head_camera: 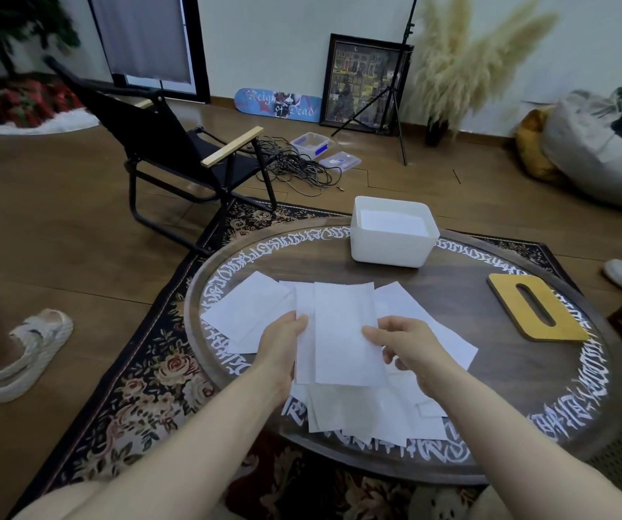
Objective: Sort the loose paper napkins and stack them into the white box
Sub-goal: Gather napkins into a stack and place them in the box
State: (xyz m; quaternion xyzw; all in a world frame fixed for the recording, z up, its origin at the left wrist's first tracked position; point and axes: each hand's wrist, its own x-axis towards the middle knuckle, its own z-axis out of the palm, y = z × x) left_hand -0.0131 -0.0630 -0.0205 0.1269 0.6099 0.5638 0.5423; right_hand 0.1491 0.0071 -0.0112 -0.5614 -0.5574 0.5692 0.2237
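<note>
Item: napkins point(343, 332), small stack pinched at either edge by left hand point(281, 341) and right hand point(403, 349), loose sheets beneath; white box point(392, 234) at twelve o'clock; edges wanted squaring before lowering flat

On the round dark wooden tabletop point(452, 294), the white rectangular plastic box point(392, 243) sits at the far edge, with flat napkins inside. The yellow slotted wooden lid point(512, 294) lies to its right and nearer. Loose white paper napkins point(249, 313) spread across the near middle. A black folding chair point(174, 144) stands behind, to the left.
</note>
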